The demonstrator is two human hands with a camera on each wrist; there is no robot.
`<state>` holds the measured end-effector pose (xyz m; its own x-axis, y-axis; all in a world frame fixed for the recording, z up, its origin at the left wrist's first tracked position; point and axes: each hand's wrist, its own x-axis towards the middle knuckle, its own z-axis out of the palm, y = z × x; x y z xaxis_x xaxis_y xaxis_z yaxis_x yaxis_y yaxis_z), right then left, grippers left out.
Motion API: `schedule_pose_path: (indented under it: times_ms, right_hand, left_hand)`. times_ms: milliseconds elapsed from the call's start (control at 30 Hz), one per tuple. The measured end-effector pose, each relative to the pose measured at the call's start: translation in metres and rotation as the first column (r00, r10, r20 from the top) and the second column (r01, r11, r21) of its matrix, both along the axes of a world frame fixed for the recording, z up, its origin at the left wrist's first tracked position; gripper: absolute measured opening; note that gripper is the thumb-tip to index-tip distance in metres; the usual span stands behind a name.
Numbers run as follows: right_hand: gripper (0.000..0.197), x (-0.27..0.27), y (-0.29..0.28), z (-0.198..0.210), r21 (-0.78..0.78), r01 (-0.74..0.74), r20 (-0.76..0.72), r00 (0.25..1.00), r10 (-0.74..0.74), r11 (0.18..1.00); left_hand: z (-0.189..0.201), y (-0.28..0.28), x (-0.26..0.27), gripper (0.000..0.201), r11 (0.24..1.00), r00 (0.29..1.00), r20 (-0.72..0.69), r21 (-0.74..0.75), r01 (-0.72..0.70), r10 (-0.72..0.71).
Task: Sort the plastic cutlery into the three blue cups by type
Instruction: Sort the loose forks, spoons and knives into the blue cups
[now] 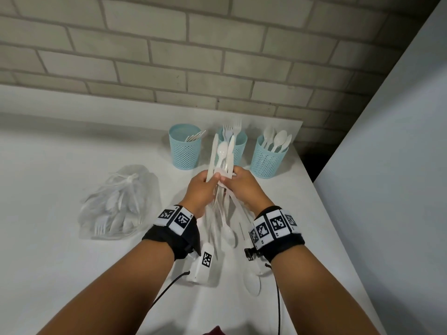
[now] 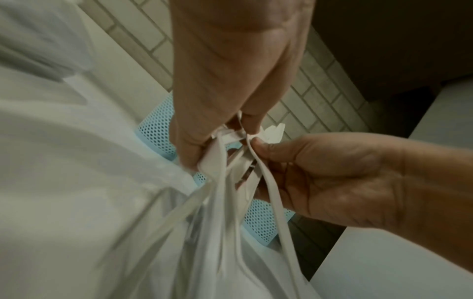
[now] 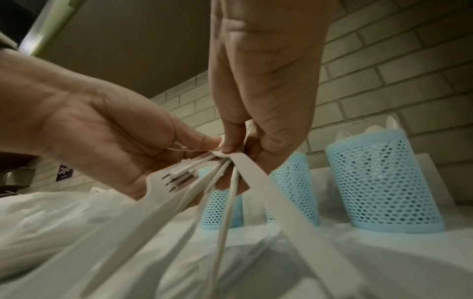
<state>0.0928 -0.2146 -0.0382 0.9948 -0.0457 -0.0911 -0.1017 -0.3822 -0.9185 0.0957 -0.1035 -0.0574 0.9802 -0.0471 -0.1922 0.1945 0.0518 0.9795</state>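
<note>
Three blue mesh cups stand in a row at the back of the white table. The left cup (image 1: 185, 151) holds knives, the middle cup (image 1: 235, 147) forks, the right cup (image 1: 268, 158) (image 3: 384, 182) spoons. In front of the cups, above the table, both hands hold one mixed bundle of white plastic cutlery (image 1: 221, 153) (image 2: 225, 165) (image 3: 179, 194). My left hand (image 1: 214, 177) (image 2: 204, 149) grips its middle. My right hand (image 1: 226, 181) (image 3: 230, 145) pinches pieces of it beside the left thumb. A spoon and knife tips stick up from the bundle. Forks and handles fan out downward between my wrists.
A knotted clear bag (image 1: 121, 204) with more white cutlery lies at the left of the table (image 1: 60, 165). A brick wall (image 1: 169, 56) runs behind the cups. A white panel (image 1: 391, 165) rises at the right, past the table's right edge.
</note>
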Motion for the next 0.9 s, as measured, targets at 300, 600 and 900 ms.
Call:
schedule_pose_path:
  times_ms: [300,600,900]
  right_hand:
    - [0.018,0.016,0.005,0.013,0.192,0.153,0.057,0.984,-0.167,0.969]
    - [0.025,0.021,0.013,0.020,0.163,0.198,0.124,0.968,-0.219,0.967]
    - [0.023,0.033,0.017,0.027,0.124,0.194,0.150,0.966,-0.212,0.973]
  left_hand:
    - [0.015,-0.004,0.005,0.026,0.997,0.982,0.191,-0.077,0.006,0.009]
    - [0.015,-0.004,0.012,0.028,0.998,0.980,0.201,-0.065,0.013,0.000]
    - [0.019,-0.002,0.020,0.024,0.996,0.981,0.180,-0.024,0.084,-0.078]
